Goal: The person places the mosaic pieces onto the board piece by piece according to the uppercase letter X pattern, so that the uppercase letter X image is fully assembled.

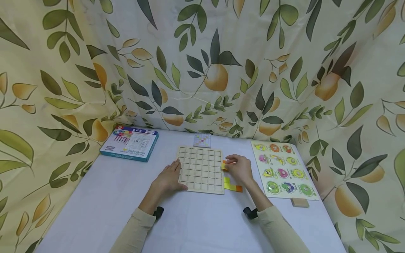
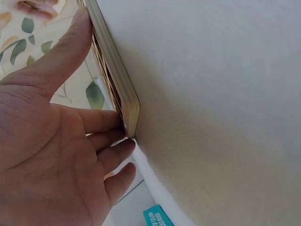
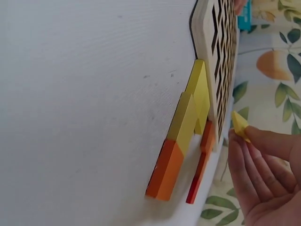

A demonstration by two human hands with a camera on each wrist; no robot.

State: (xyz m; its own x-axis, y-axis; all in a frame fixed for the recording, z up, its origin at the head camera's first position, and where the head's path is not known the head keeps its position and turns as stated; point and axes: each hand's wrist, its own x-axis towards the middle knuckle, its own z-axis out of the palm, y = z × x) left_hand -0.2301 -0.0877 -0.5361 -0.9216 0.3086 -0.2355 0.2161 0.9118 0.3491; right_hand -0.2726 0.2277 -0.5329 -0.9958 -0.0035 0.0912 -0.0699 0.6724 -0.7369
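Grid board [image 1: 200, 169] lies flat mid-frame on the counter [image 1: 95, 207]. Left hand [image 1: 167, 178] rests at its left edge, fingers [image 2: 101, 141] straight, likely steadying it. Right hand [image 1: 240, 169] pinches a yellow block [image 3: 240, 125] at the right edge, near loose blocks [image 1: 232, 185] below.

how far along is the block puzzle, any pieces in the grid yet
Barely begun. Done: the wooden grid board is laid out, every cell in view still empty. In hand: the right hand pinches one yellow block by the board's right edge, while the left hand rests against its left edge. Left: the yellow and orange blocks beside the board.
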